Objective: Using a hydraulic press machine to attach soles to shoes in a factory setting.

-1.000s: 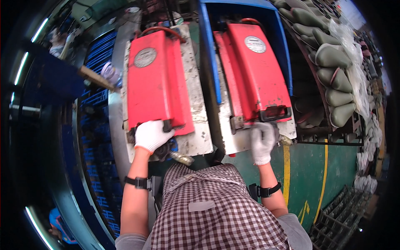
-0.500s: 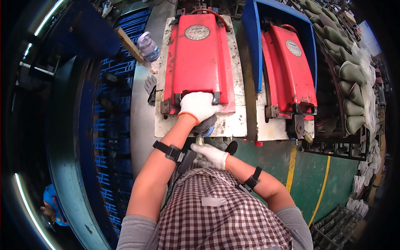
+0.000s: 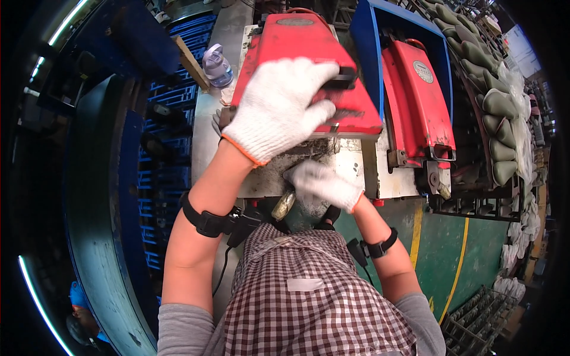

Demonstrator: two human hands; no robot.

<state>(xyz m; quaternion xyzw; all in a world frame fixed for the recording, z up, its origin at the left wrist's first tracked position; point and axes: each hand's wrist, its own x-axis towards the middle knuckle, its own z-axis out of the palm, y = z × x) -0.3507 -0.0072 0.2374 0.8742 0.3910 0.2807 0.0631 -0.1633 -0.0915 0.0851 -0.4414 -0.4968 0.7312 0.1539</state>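
Observation:
My left hand (image 3: 279,98), in a white knitted glove with an orange cuff, grips the black handle (image 3: 343,77) at the front of a red machine cover (image 3: 297,44). The cover's front end is raised and tilted, showing its underside edge. Below it, my right hand (image 3: 325,185), also white-gloved, is smeared by motion over the front of the machine's dirty metal base (image 3: 350,160). Its fingers cannot be made out clearly, nor whether they hold anything. A tape-wrapped lever (image 3: 283,204) sticks out toward me just left of that hand.
A second red machine (image 3: 415,101) stands at right inside a blue frame (image 3: 368,59). Racks of grey-green shoe-shaped pieces (image 3: 499,104) line the far right. A clear bottle (image 3: 217,66) sits left of my machine. At lower left a person (image 3: 83,311) is partly visible.
The red cover's front has been lifted, my left hand rising with its handle. My right hand has left the tape-wrapped lever and moved forward and right over the base.

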